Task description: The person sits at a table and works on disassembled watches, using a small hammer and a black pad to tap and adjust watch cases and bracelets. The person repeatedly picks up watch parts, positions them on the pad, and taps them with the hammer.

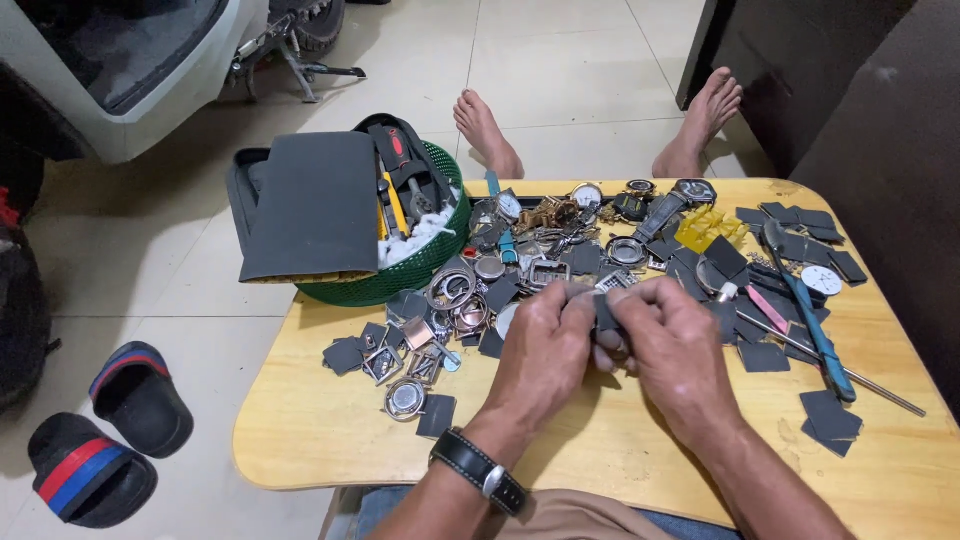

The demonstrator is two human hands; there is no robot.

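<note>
Pinching a small dark square piece point(606, 312) between both hands: left hand point(545, 350) and right hand point(675, 350) fingers closed on it, just above the counter point(330, 430). Best kept low over the loose watch parts point(560, 250), grip firm.

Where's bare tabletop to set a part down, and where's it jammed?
Free: the low wooden table along its near-left edge, below the round metal watch case; also near-right, below the blue-handled tool. Crowded: the far half, from the green plastic basket rightward.
</note>
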